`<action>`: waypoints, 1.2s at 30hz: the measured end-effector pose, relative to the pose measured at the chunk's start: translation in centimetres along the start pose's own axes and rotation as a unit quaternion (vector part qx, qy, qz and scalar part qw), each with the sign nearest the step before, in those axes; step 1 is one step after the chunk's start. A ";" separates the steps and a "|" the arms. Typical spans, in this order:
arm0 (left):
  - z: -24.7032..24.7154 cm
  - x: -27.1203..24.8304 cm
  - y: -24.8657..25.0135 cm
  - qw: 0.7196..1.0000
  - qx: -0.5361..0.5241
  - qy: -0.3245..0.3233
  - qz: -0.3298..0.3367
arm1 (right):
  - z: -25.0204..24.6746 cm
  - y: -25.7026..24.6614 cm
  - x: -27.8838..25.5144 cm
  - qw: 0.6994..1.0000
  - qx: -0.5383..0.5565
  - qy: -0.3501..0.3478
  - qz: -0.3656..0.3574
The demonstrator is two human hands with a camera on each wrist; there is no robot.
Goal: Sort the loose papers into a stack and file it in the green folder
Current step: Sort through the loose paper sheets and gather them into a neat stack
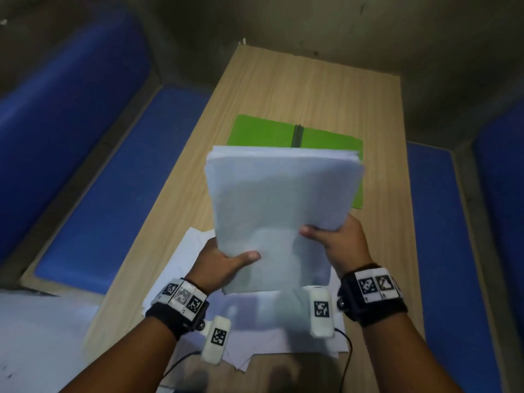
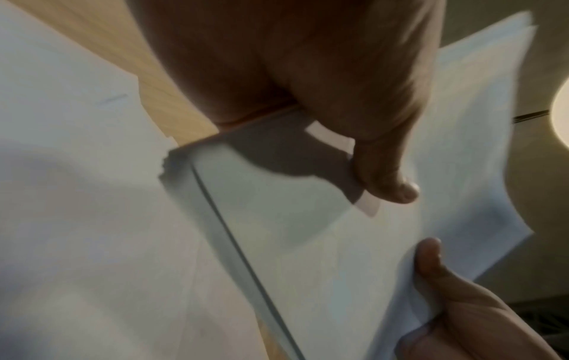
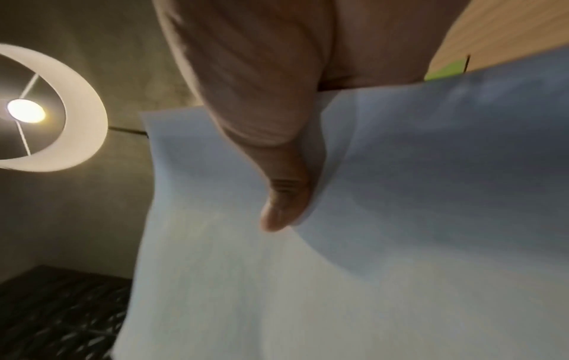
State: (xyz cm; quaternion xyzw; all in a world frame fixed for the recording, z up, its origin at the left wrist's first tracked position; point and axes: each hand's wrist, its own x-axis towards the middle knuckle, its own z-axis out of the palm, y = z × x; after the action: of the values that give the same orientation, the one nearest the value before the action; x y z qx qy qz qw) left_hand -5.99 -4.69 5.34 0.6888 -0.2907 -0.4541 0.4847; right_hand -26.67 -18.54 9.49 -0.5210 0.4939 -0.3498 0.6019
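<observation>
Papers gathered into a stack [image 1: 283, 205] are held above the wooden table [image 1: 283, 89], gripped at the near end from both sides. The left hand [image 1: 224, 262] is clamped on the stack's near-left edge, thumb laid across the top sheet and fingers hidden beneath; the right hand [image 1: 340, 242] is clamped on the near-right edge in the same way, thumb on top. Neither hand is spread flat: each is curled round the paper, as is confirmed in the two wrist views.

The green folder [image 1: 263, 131] is seen lying closed on the table directly beyond the stack, away from the person, its dark elastic band [image 1: 297, 136] running front to back down the middle. The stack's long axis is pointed straight at it, and the far end of the stack is hung over the folder's near part. The folder's right edge is left showing beside the stack, so the right hand is judged slightly nearer.

More loose sheets [image 1: 255, 336] are left on the table under the wrists; how many cannot be told, as that part is blurred.
</observation>
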 end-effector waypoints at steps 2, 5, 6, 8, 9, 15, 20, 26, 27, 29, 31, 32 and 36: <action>-1.1 -0.4 -0.8 0.999 0.030 0.021 -0.022 | 1.9 -0.1 0.4 1.000 0.000 -0.005 0.015; -3.3 -1.3 -1.9 0.995 0.050 0.069 -0.052 | 4.5 2.3 0.4 0.998 -0.031 -0.029 0.056; -4.4 -1.8 -2.3 0.993 0.062 0.086 -0.061 | 5.3 4.0 0.3 0.994 -0.067 -0.036 0.078; -7.0 -3.0 -3.4 0.984 0.075 0.133 -0.089 | 6.5 7.7 -0.2 0.972 -0.186 -0.039 0.136; -8.3 -3.5 -4.0 0.978 0.080 0.160 -0.103 | 6.9 9.6 -0.5 0.950 -0.260 -0.034 0.169; -14.8 -7.6 -7.4 0.955 0.048 0.259 -0.133 | 7.6 15.0 -3.1 0.799 -0.562 -0.061 0.206; -16.8 -10.3 -9.1 0.940 0.023 0.298 -0.163 | 7.4 15.3 -2.3 0.813 -0.523 -0.075 0.244; -16.9 -11.0 -9.3 0.931 -0.003 0.315 -0.185 | 4.6 11.7 -0.4 0.889 -0.395 -0.122 0.199; -16.9 -11.2 -9.2 0.931 -0.001 0.314 -0.184 | 3.7 10.8 0.1 0.873 -0.425 -0.153 0.185; -17.0 -11.4 -9.7 0.931 -0.006 0.312 -0.189 | 2.1 9.8 1.3 0.787 -0.557 -0.221 0.146; -17.1 -11.5 -10.2 0.931 -0.008 0.309 -0.195 | 1.1 9.4 1.9 0.695 -0.657 -0.270 0.111; -17.1 -11.6 -10.5 0.931 -0.009 0.308 -0.193 | 0.8 9.6 2.0 0.668 -0.681 -0.284 0.100; -16.5 -11.6 -10.8 0.933 -0.017 0.307 -0.188 | 0.8 11.1 1.8 0.634 -0.716 -0.292 0.030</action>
State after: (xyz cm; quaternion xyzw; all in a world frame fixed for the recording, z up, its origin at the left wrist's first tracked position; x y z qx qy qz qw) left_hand 3.69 15.64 1.23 0.8282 0.0151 -0.3085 0.4676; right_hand -26.46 -17.67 -1.77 -0.8484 0.4031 0.3019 0.1629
